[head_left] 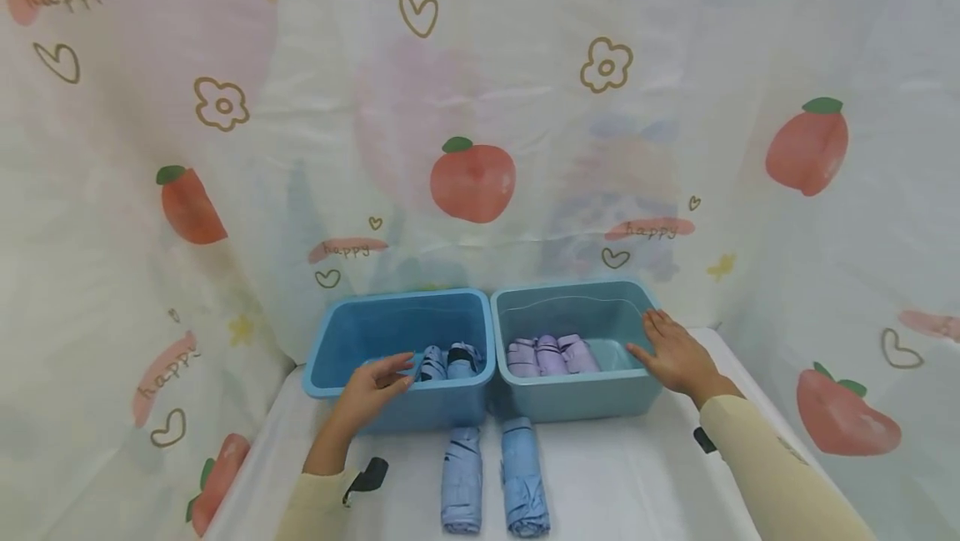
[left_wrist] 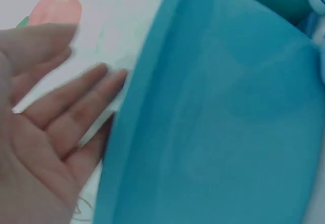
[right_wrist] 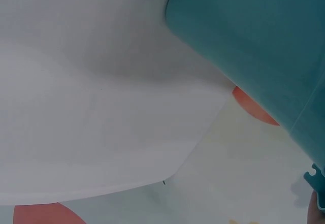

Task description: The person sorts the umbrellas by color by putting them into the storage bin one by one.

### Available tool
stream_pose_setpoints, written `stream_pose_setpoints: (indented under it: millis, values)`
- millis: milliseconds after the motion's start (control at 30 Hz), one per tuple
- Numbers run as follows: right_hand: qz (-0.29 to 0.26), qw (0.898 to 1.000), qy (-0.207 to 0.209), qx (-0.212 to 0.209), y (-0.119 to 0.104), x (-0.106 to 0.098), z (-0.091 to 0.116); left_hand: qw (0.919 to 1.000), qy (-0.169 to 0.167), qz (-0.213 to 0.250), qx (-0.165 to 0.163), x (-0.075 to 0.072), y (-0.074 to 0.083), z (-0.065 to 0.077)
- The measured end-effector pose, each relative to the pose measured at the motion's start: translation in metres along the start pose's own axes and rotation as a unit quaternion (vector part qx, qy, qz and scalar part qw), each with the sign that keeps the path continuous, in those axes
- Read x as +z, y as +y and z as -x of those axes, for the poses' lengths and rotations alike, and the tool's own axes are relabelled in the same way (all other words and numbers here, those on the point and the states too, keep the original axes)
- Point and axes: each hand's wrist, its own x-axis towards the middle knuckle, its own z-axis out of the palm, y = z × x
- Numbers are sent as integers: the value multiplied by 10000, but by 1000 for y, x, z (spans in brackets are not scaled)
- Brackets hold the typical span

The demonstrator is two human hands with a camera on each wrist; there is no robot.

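A blue bin (head_left: 442, 403) holds two rolled blue bundles (head_left: 462, 362) that look like folded umbrellas. My left hand (head_left: 371, 387) is over its front rim, palm inward, fingers loosely extended and holding nothing; the left wrist view has the fingers (left_wrist: 84, 112) right beside the rim. To the right, a grey-teal bin (head_left: 577, 398) holds three rolled lilac bundles (head_left: 552, 356). Against its right rim rests my right hand (head_left: 678, 355), fingers straight, thumb apart. Only a sliver of that hand shows in the right wrist view, at the lower right edge.
Two more rolled blue bundles, the left one (head_left: 461, 481) and the right one (head_left: 525, 478), lie lengthwise on the white table (head_left: 622, 474) before the bins. A patterned curtain (head_left: 540, 166) surrounds the back and sides. Each wrist carries a dark strap-on piece (head_left: 367, 476).
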Motion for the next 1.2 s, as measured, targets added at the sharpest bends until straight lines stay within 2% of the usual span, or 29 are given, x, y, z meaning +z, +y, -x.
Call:
stream_pose_setpoints:
  millis: [100, 200, 267, 400, 467, 567, 800, 967, 1067, 1200]
  values:
    - [16, 10000, -32, 8, -2, -2, 1, 9978, 501, 405, 146, 5, 0, 21]
    - [22, 10000, -67, 5, -5, -4, 1, 9972, 664, 330, 78, 12, -6, 37]
    - [38, 10000, -81, 8, -4, -6, 2, 9989, 449, 110, 9, 18, -21, 42]
    - [74, 9999, -98, -3, -2, -6, 2, 9978, -323, -357, -455, 33, -38, 52]
    - [67, 9999, -86, -17, -2, -6, 1, 9944, -671, -378, -724, 41, -46, 57]
    - [55, 10000, -67, -34, -2, -5, 0, 9880, -1024, -300, -1113, 55, -58, 62]
    - [-11, 10000, -41, -75, -3, 1, -2, 9731, -1565, -357, -1656, 84, -76, 69]
    - [34, 10000, -24, -70, -3, 2, -3, 9649, -1744, -618, -1866, 106, -79, 68]
    - [64, 9999, 20, -85, -1, 2, -4, 9632, -1612, -954, -1929, 121, -78, 64]
    - [54, 9999, 60, -106, 2, 1, -3, 9645, -1346, -1071, -2003, 140, -74, 59]
